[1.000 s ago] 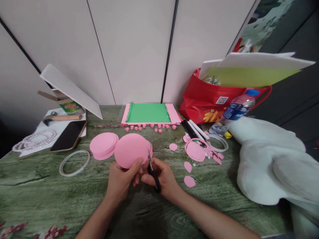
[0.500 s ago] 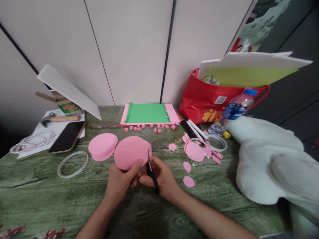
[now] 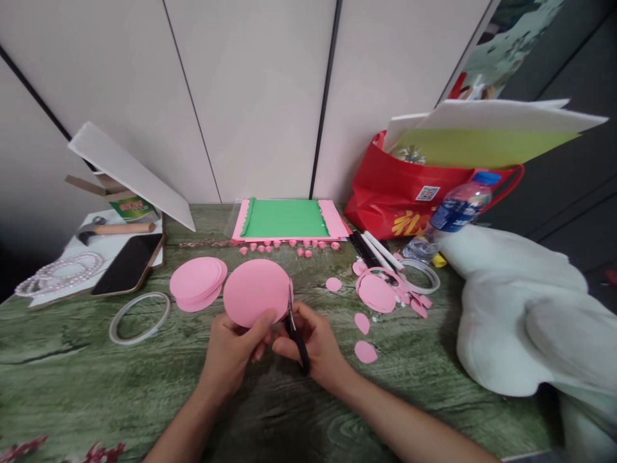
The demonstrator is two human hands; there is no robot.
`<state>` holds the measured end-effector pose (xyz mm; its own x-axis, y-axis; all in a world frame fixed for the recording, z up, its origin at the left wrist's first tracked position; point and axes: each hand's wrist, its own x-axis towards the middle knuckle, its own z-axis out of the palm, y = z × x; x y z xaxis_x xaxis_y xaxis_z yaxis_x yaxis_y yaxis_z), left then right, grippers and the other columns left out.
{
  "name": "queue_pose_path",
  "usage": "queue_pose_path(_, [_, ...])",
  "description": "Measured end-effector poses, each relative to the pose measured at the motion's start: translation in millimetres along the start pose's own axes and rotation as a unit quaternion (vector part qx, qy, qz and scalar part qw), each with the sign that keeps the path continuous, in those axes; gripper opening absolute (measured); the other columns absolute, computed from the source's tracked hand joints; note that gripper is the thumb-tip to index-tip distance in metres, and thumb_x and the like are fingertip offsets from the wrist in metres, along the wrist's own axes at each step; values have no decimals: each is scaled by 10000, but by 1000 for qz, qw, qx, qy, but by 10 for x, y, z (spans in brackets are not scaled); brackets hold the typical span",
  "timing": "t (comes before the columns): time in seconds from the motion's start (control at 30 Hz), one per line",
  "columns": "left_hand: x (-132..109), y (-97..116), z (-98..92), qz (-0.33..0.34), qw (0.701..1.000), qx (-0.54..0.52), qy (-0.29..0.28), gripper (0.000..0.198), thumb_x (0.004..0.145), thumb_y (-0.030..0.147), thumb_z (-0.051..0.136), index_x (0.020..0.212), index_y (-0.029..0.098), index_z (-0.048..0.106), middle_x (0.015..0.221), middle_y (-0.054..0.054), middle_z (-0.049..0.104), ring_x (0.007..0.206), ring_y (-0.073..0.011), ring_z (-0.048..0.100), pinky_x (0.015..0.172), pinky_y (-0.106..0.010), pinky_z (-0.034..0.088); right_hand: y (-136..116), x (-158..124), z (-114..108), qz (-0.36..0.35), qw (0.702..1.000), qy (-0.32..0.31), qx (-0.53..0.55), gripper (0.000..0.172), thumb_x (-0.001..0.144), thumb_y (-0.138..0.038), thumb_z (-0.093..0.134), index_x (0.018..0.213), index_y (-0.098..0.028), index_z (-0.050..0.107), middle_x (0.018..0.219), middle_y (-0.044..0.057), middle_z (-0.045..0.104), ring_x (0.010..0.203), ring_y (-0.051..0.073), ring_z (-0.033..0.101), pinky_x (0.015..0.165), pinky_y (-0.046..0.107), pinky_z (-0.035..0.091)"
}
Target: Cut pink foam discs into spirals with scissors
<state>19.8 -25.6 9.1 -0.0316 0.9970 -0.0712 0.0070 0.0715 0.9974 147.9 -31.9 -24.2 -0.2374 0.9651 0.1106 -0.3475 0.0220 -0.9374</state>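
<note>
My left hand (image 3: 236, 350) pinches the lower edge of a large pink paper disc (image 3: 255, 290) and holds it upright over the green wood-grain table (image 3: 72, 379). My right hand (image 3: 315, 344) grips small black-handled scissors (image 3: 295, 328), whose blades sit at the disc's right edge. A stack of pink discs (image 3: 196, 281) lies just left of the held one.
Pink offcuts (image 3: 380, 292) and small pink pieces lie to the right, green and pink sheets (image 3: 285, 218) at the back. Tape rings (image 3: 139, 316) (image 3: 424, 275), a phone (image 3: 129, 262), beads (image 3: 60, 271), a hammer (image 3: 113, 228), a red bag (image 3: 409, 193), a bottle (image 3: 448, 215) and white cloth (image 3: 520, 308) surround them.
The pink disc has turned slightly in my left hand and both hands have shifted a little; the scissors remain at its right edge.
</note>
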Motion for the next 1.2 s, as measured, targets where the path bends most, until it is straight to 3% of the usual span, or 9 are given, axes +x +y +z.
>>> queue_pose_path(0.13, [3,-1,5,1,1000,4,-2,363,661,327,665,403,135,495,324,55,410,295,-38,321,329,-180,211,-8,-5,-1,-7,1000,-7,9,349,626,-393,747,789,-177,527,523,-86,414,474,72,309,455,202,237])
queue_pose_path(0.3, [9,-8,-3,4,1000,-6,1,346,665,325,664,427,133,503,353,52,433,310,-36,316,332,-181,193,-9,-6,4,3,1000,2,6,317,618,-342,747,777,-170,534,536,-70,491,462,63,349,452,193,277])
queue_pose_path(0.5, [12,-27,-18,13,999,-28,15,358,679,295,662,416,133,479,348,63,406,332,-27,307,351,-172,206,-16,-13,15,36,999,39,-13,295,587,-331,742,731,-177,535,465,-89,478,375,52,361,367,170,274])
queue_pose_path(0.63, [14,-18,-13,12,998,-59,-6,341,701,309,650,447,131,508,375,54,455,310,-26,329,326,-161,221,-12,-21,8,44,998,35,-16,304,591,-360,741,719,-178,533,477,-75,517,349,51,384,341,166,285])
queue_pose_path(0.77, [16,-2,0,-8,994,-97,-56,310,718,359,625,514,131,581,420,20,537,297,-66,423,301,-177,308,8,-25,32,21,1000,-6,14,317,615,-379,741,740,-182,526,537,-41,567,421,86,471,377,183,343])
queue_pose_path(0.9, [15,-21,-15,-11,997,-61,-47,318,694,337,655,476,116,586,380,15,518,288,-55,412,302,-163,298,7,-21,61,5,998,-41,47,331,644,-414,727,766,-195,512,618,-20,588,515,124,544,432,209,361])
queue_pose_path(1.2, [3,-29,-14,-14,999,-6,-37,311,669,312,672,454,119,556,341,42,458,275,-30,334,300,-158,218,9,14,-18,-32,999,1,11,407,608,-410,768,861,-190,537,650,-24,550,599,135,492,581,258,387])
